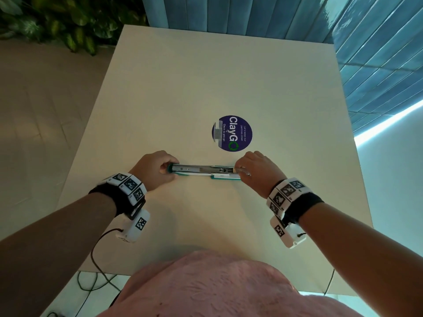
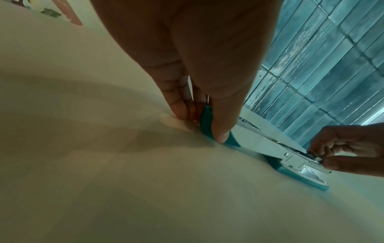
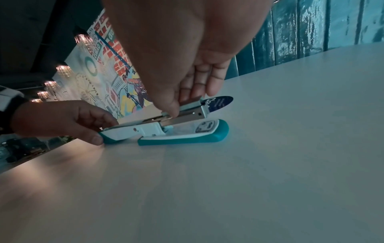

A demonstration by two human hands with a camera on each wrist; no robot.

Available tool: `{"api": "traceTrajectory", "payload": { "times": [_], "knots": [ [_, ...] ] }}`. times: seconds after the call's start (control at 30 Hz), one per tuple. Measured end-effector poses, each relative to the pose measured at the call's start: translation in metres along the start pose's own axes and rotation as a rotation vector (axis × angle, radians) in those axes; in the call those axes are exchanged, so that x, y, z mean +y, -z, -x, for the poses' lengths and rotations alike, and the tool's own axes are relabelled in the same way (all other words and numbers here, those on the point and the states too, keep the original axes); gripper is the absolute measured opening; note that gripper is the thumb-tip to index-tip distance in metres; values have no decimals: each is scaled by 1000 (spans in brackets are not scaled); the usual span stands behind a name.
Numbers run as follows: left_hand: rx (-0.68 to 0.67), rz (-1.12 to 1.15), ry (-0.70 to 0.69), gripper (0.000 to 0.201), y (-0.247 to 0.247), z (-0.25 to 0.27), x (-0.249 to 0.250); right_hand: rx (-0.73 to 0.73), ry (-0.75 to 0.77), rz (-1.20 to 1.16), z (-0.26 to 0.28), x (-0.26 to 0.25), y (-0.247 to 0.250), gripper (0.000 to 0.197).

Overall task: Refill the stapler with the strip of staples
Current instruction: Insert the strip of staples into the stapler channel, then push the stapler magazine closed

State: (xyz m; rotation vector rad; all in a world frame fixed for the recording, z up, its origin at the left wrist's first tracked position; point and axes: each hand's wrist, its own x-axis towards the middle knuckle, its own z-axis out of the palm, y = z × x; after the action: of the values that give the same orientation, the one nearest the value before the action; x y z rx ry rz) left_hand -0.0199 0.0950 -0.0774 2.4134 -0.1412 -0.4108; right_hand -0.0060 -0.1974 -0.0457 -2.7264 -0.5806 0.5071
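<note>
A teal and white stapler lies opened flat on the white table. Its lid is swung out to the left and its teal base rests on the right. My left hand grips the lid's far end, with the thumb pressed on the teal edge. My right hand pinches a grey strip of staples on top of the metal magazine near its front end. Fingers hide most of the strip.
A round blue sticker sits on the table just behind the stapler. Blue tiled walls stand to the right and behind. Plants and floor lie off the table's left edge.
</note>
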Motion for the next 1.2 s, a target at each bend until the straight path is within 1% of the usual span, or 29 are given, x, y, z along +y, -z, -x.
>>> {"api": "traceTrajectory", "payload": {
  "times": [0.17,0.33,0.5,0.57,0.6,0.63,0.7,0.77,0.83,0.93,0.97,1.1,1.2],
  "knots": [
    [12,10,0,31,0,1,1,-51,39,56,0,-4,6,21],
    [-5,-6,-1,31,1,1,2,-90,51,112,0,-3,8,24],
    [1,-7,5,31,1,1,3,-76,37,66,-1,-1,5,25],
    [5,-4,9,31,1,1,2,-69,-3,-10,-2,4,0,26],
    [6,-3,9,31,1,1,2,-70,-33,-65,-1,6,-2,31],
    [6,-4,7,31,1,1,3,-64,-58,-114,0,10,-5,41],
    [4,-4,7,32,1,0,2,-13,-102,-170,3,16,-9,57],
    [6,3,16,32,1,0,1,32,-150,-181,5,23,-11,62],
    [12,14,22,33,2,0,1,30,-200,-205,7,28,-15,58],
    [21,44,17,33,6,1,4,41,-230,-272,7,32,-21,40],
    [28,58,14,33,8,2,6,47,-236,-295,7,33,-22,37],
    [76,193,-43,34,19,4,33,55,-225,-330,3,38,-24,38],
    [60,232,-166,34,18,-3,65,60,-199,-335,3,41,-25,38]
  ]
}}
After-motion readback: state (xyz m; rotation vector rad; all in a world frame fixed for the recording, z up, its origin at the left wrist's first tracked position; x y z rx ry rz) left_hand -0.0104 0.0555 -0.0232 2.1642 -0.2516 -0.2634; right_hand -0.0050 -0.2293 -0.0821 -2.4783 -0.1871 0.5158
